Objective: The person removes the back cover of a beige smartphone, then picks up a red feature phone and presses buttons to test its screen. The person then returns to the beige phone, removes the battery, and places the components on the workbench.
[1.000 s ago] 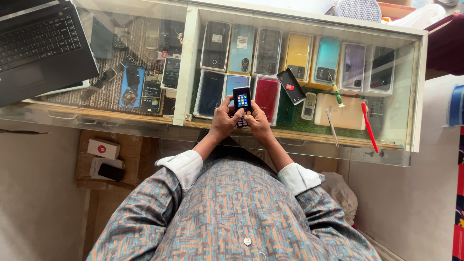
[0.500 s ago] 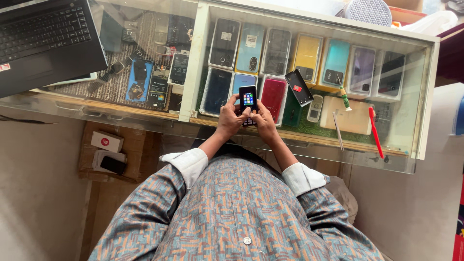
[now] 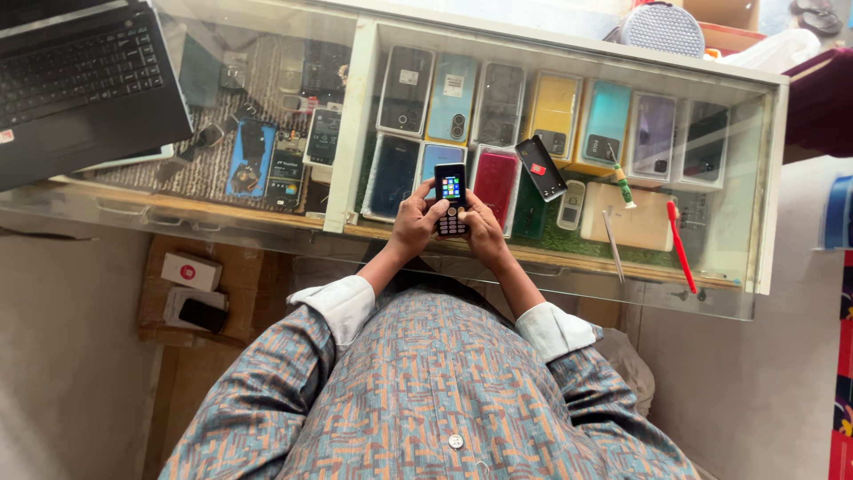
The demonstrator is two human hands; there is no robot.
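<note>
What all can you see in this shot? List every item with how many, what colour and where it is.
keypad phone: one, black with a lit screen, held in both hands over the glass counter
laptop: one, black, open, on the counter's far left
boxed phones: about ten, black, blue, red, yellow, teal and lilac, in rows under the glass
loose black phone: one, tilted on the glass right of the held phone
small grey phone: one, beside it
red pen: one, right end of the counter
small boxes: two, white, on a low shelf at the left
left hand: thumb on the keypad phone
right hand: gripping the phone's right side
</note>
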